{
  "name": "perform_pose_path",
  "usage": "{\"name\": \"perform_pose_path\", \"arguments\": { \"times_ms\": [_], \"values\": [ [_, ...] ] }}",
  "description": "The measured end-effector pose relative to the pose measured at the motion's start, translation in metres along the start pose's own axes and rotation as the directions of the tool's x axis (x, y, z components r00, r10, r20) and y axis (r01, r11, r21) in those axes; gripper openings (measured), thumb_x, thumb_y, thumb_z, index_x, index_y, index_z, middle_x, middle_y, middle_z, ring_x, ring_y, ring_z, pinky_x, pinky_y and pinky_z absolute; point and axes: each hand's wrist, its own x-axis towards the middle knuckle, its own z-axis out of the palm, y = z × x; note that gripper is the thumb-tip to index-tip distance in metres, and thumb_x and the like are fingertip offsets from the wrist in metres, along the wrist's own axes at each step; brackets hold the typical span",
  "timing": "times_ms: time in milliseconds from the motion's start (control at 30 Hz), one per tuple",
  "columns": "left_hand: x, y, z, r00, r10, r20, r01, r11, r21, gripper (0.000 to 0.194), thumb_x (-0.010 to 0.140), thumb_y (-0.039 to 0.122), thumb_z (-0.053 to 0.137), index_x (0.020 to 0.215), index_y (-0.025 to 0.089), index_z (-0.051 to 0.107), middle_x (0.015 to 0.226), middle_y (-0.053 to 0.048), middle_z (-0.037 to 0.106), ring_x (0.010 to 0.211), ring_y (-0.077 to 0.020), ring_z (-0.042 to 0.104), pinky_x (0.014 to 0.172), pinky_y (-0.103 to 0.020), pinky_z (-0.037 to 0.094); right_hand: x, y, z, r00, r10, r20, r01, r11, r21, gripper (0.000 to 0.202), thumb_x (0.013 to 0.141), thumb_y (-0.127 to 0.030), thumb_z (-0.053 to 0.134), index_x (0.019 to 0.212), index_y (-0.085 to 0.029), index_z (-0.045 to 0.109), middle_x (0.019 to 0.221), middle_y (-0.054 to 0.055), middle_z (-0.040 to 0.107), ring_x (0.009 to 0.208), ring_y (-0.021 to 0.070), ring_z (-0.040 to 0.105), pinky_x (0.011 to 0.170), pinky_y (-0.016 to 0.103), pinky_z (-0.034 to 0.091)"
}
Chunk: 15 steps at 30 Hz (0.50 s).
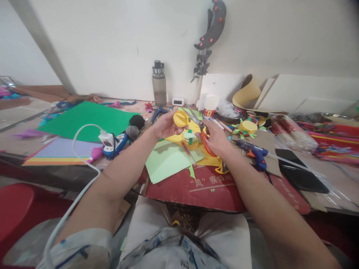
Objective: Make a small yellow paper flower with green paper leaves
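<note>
In my left hand is a round yellow paper piece, pinched between the fingers. My right hand grips scissors with orange handles. Their metal blades point up and left, reaching close to the yellow piece; I cannot tell whether they touch it. Below the hands lie light green paper sheets, yellow paper and a small white disc with green strips. A red pencil-like stick rests across the green sheets.
A red board lies under the papers. On the right are a blue glue gun, a black phone-like slab and a yellow paper piece with green tabs. A bottle, paper cup and power strip stand around.
</note>
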Motion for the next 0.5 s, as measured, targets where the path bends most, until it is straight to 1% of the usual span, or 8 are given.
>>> {"name": "perform_pose_path", "arguments": {
  "times_ms": [33,100,167,233,300,367,433,500],
  "values": [
    [0.001,-0.002,0.000,1.000,0.016,0.005,-0.016,1.000,0.009,0.068,0.100,0.065,0.036,0.106,0.006,0.068,0.077,-0.013,0.073,0.056,-0.0135,0.065,0.053,-0.023,0.051,0.000,0.001,0.000,0.999,0.045,0.001,-0.045,0.999,-0.015,0.056,0.094,-0.057,0.052,0.131,-0.016,0.059,0.122,0.019,0.068,0.109,0.0328,0.063,0.096,0.047,0.049],
    [0.003,-0.005,-0.001,0.998,0.068,0.009,-0.068,0.997,0.041,0.059,0.096,0.063,0.049,0.112,0.009,0.067,0.087,-0.013,0.074,0.066,-0.0146,0.068,0.061,-0.025,0.054,0.000,0.005,-0.001,0.982,0.188,-0.018,-0.189,0.978,-0.084,0.052,0.095,-0.053,0.052,0.131,-0.016,0.058,0.117,0.018,0.070,0.107,0.0329,0.064,0.094,0.047,0.049],
    [0.005,-0.009,-0.002,0.989,0.151,0.001,-0.150,0.984,0.099,0.050,0.090,0.057,0.064,0.116,0.015,0.067,0.098,-0.011,0.073,0.077,-0.0155,0.069,0.067,-0.026,0.054,0.001,0.009,-0.003,0.936,0.349,-0.048,-0.352,0.917,-0.189,0.048,0.093,-0.048,0.056,0.129,-0.016,0.059,0.114,0.018,0.071,0.106,0.0336,0.065,0.092,0.046,0.050],
    [0.007,-0.012,-0.004,0.972,0.234,-0.018,-0.227,0.955,0.191,0.045,0.082,0.048,0.076,0.117,0.020,0.067,0.105,-0.007,0.071,0.084,-0.0143,0.067,0.069,-0.024,0.052,0.001,0.015,-0.006,0.881,0.469,-0.054,-0.463,0.837,-0.292,0.045,0.090,-0.045,0.059,0.126,-0.016,0.061,0.114,0.019,0.071,0.106,0.0341,0.066,0.090,0.044,0.051],
    [0.010,-0.015,-0.007,0.956,0.291,-0.034,-0.269,0.917,0.296,0.047,0.076,0.039,0.082,0.118,0.023,0.068,0.109,-0.006,0.068,0.086,-0.0121,0.063,0.070,-0.023,0.049,0.001,0.020,-0.007,0.840,0.541,-0.033,-0.513,0.775,-0.370,0.043,0.088,-0.041,0.061,0.123,-0.016,0.061,0.114,0.020,0.071,0.105,0.0339,0.068,0.087,0.043,0.051],
    [0.013,-0.018,-0.009,0.944,0.327,-0.047,-0.287,0.881,0.376,0.053,0.070,0.032,0.085,0.120,0.022,0.068,0.113,-0.006,0.066,0.089,-0.0119,0.062,0.075,-0.024,0.048,0.000,0.025,-0.005,0.819,0.573,-0.008,-0.525,0.745,-0.410,0.042,0.086,-0.039,0.063,0.122,-0.016,0.062,0.112,0.020,0.072,0.104,0.0342,0.069,0.085,0.043,0.052],
    [0.017,-0.021,-0.011,0.933,0.354,-0.061,-0.295,0.852,0.432,0.061,0.063,0.027,0.087,0.120,0.020,0.067,0.120,-0.009,0.065,0.097,-0.0143,0.061,0.083,-0.028,0.049,-0.001,0.032,-0.002,0.819,0.574,0.002,-0.520,0.743,-0.421,0.043,0.084,-0.037,0.064,0.120,-0.015,0.063,0.112,0.022,0.072,0.104,0.0354,0.069,0.084,0.045,0.053],
    [0.019,-0.023,-0.012,0.926,0.371,-0.070,-0.286,0.810,0.513,0.065,0.059,0.025,0.088,0.119,0.017,0.066,0.125,-0.012,0.064,0.105,-0.0175,0.061,0.090,-0.031,0.049,-0.002,0.038,0.001,0.832,0.554,0.006,-0.500,0.755,-0.424,0.044,0.082,-0.036,0.066,0.120,-0.012,0.064,0.112,0.025,0.071,0.105,0.0367,0.069,0.084,0.046,0.053]
  ]
}}
